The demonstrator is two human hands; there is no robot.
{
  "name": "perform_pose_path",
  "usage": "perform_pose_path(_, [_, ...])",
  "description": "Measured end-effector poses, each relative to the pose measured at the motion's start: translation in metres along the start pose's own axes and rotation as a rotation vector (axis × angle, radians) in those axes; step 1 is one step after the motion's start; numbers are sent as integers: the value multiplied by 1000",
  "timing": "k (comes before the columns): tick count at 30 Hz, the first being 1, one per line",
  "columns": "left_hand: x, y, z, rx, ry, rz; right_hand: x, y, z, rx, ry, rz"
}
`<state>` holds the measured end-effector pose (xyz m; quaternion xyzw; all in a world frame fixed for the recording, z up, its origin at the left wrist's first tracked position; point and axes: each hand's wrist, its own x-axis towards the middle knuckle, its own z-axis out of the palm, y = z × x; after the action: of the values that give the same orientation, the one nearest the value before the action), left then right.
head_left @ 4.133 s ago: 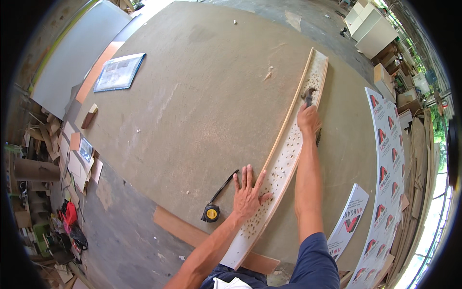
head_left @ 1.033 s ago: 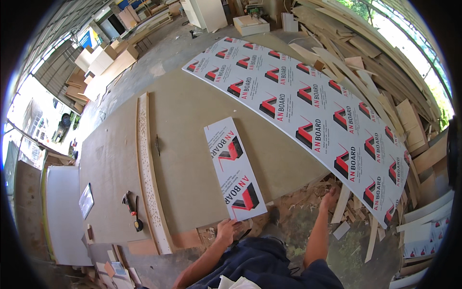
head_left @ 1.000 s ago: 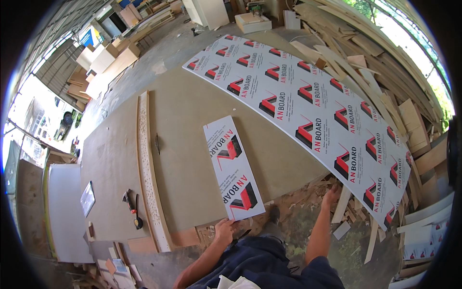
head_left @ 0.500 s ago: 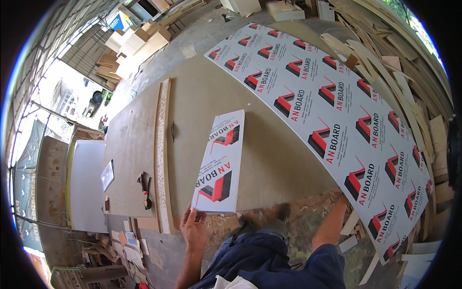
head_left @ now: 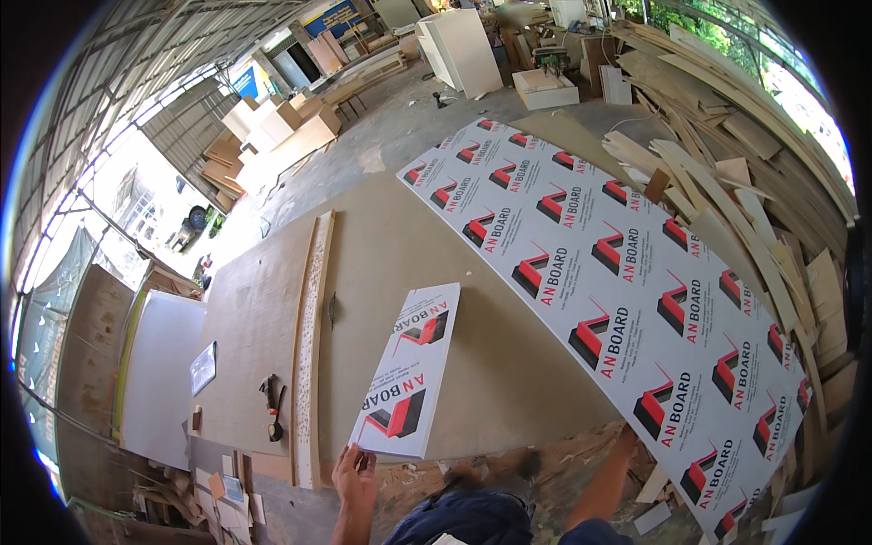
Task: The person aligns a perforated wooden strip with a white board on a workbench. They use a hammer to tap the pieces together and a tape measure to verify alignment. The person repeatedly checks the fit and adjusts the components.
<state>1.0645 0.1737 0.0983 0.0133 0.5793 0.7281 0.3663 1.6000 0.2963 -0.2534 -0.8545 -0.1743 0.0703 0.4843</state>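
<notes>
My left hand (head_left: pixel 356 477) is at the near left corner of a small rectangular board (head_left: pixel 420 354). Its fingers are closed on that edge. The small board has a white printed face with red and black marks and lies over the brown worktop sheet (head_left: pixel 509 400). To the right, a large board (head_left: pixel 636 300) with the same repeated print slants from the far middle to the near right. My right hand (head_left: pixel 625 440) reaches to the left edge of this large board, where the board covers its fingers, so their grip is hidden.
A long perforated wooden strip (head_left: pixel 313 354) lies left of the small board. Farther left are a black tool (head_left: pixel 272 409) and a clear flat packet (head_left: pixel 203 367). Stacked wood offcuts (head_left: pixel 754 227) line the right side. White cabinets (head_left: pixel 459 54) stand at the back.
The view has tilted upward, showing more of the workshop's far end, and both boards sit lower in the picture. My left hand stays at the small board's corner; my right stays by the large board.
</notes>
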Motion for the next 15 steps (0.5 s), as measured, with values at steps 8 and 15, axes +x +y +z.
perform_pose_path(8, [16, -30, -17, -75, -5, -336, -9, -4, 6, 88, -15, -5])
perform_pose_path(15, [4, -16, -1, -113, -89, -208, -121, -11, -44, -10, -246, 51])
